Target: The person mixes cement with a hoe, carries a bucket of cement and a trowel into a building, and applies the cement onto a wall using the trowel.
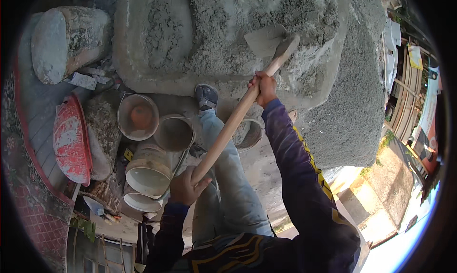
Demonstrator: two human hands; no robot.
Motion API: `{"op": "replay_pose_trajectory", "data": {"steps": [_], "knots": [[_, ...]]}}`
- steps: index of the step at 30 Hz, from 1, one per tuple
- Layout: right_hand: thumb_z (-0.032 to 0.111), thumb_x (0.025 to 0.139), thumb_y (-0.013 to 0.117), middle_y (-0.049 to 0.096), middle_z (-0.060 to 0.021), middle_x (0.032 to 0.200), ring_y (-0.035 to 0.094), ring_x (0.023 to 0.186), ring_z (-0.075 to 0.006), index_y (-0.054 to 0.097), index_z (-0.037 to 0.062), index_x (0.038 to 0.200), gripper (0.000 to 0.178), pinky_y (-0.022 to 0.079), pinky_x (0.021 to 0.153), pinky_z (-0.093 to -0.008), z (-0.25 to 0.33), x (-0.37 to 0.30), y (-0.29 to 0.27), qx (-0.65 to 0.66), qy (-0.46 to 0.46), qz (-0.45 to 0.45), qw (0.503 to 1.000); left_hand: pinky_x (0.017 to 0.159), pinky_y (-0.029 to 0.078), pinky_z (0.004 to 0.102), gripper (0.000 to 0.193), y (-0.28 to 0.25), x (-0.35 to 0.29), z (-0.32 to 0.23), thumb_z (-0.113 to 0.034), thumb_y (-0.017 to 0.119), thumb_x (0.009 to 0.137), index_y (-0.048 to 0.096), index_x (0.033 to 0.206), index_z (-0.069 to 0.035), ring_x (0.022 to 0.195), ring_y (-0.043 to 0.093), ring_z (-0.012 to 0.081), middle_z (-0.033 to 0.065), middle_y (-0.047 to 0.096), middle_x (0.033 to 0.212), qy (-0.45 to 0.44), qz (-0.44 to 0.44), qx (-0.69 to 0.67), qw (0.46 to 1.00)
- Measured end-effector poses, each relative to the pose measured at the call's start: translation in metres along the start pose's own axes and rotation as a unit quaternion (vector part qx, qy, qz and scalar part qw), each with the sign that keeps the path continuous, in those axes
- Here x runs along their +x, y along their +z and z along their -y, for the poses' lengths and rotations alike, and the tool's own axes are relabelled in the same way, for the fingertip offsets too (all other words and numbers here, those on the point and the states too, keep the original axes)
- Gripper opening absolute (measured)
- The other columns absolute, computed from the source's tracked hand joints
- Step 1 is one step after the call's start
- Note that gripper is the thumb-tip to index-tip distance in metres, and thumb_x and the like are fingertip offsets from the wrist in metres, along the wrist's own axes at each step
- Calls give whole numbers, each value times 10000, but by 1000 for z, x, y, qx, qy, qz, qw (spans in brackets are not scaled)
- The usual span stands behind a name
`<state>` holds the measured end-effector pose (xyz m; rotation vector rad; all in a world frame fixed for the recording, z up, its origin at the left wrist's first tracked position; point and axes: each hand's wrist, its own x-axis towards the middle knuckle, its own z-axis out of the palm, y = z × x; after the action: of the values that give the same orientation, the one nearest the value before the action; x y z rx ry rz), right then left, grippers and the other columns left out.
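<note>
A hoe with a long pale wooden handle (228,127) slants across the view in both my hands. Lower down, my left hand (187,187) is wrapped round the handle's near end. Farther up, my right hand (263,88) grips the handle not far below the head. The hoe's grey metal blade (265,40) is at the wet grey mortar (223,44) heaped in front of me; whether its edge digs in cannot be made out. My shoe (206,96) stands at the near rim of the mixing area.
Several buckets (148,173) cluster left of my legs, and another bucket (248,134) stands partly behind the handle. A red basin (71,139) leans against a rough block at the left. Grey sand (350,106) is piled at the right. A trowel (94,205) lies lower left.
</note>
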<state>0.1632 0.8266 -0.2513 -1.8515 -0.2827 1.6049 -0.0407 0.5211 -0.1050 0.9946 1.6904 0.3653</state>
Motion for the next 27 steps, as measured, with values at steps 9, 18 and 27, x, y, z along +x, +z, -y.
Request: {"op": "replay_pose_trajectory", "data": {"steps": [9,18,27], "knots": [[140,924,561,498,-53,620,495,457,-163,465,22,914,153,484,446,-333,83,221,92,-335,-3,41,941,627,481,541,431,78,202,-88,-137,661,728,433,1066,4,721,611,484,294,595,708,-21,78,-225,971],[122,928,450,445,-40,618,449,501,-176,431,88,915,41,468,454,-309,-81,105,47,-22,178,-101,979,619,484,512,356,-126,106,-7,-124,652,738,461,1016,-10,688,628,442,241,609,701,-13,164,-22,986],[159,908,465,437,-19,621,444,525,-151,428,103,802,126,464,505,-311,-198,-16,126,108,243,61,962,657,513,460,422,-186,-42,74,-111,697,693,542,1076,-30,733,651,358,163,646,831,0,27,108,994]]}}
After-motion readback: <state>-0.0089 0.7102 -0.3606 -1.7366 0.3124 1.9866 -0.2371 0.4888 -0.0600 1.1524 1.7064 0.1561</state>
